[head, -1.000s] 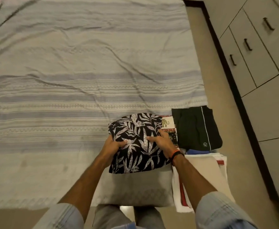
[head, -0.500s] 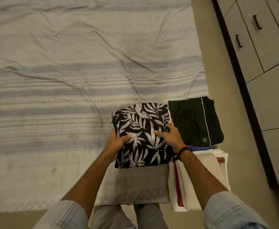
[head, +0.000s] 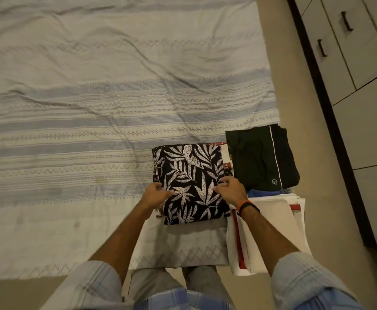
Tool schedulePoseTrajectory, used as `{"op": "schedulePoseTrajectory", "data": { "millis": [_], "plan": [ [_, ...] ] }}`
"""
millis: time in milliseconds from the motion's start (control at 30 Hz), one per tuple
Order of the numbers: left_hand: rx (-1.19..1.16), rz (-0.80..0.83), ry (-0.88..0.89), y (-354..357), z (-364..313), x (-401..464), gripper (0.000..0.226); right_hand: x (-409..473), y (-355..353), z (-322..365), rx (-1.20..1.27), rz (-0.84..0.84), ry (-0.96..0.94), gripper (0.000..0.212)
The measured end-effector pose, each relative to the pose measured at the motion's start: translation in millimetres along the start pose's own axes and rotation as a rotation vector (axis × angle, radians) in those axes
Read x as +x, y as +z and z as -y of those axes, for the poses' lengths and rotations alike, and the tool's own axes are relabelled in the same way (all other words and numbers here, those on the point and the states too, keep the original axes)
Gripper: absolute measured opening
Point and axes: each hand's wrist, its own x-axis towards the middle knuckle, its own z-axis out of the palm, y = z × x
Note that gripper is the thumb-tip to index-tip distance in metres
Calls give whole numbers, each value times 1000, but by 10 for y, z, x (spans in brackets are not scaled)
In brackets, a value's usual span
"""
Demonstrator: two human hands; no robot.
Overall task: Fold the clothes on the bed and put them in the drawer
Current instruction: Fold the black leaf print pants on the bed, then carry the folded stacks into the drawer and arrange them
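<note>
Leaf-print garment (head: 192, 182), folded to a rough square, black with pale fronds, lying near the foot corner of the bed; gripped at both sides. Left hand (head: 155, 194) holds its left edge, thumb on top, fingers curled under the cloth. Right hand (head: 229, 189) clasps the right edge, fingers bent onto the print; an orange and black wristband (head: 245, 205) sits on that wrist. Under the garment, a red-patterned cloth (head: 225, 157) shows along its top and right borders. Just beside it on the right: a folded black garment (head: 261, 157) with a thin white stripe and small logo. Nearer the person: a folded white item (head: 272, 222) with red trim, a sliver of blue above it. All rest on the striped bedsheet (head: 93, 119), creased. Far right, across the floor strip: pale drawer fronts (head: 339, 41) with dark handles, all shut
</note>
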Motion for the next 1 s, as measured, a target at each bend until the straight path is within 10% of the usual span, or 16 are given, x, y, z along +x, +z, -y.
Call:
{"op": "schedulePoseTrajectory", "data": {
  "millis": [1000],
  "plan": [
    [147,147,158,1525,225,-1316,31,-1143,-870,-1642,207,-222,-134,26]
  ]
}}
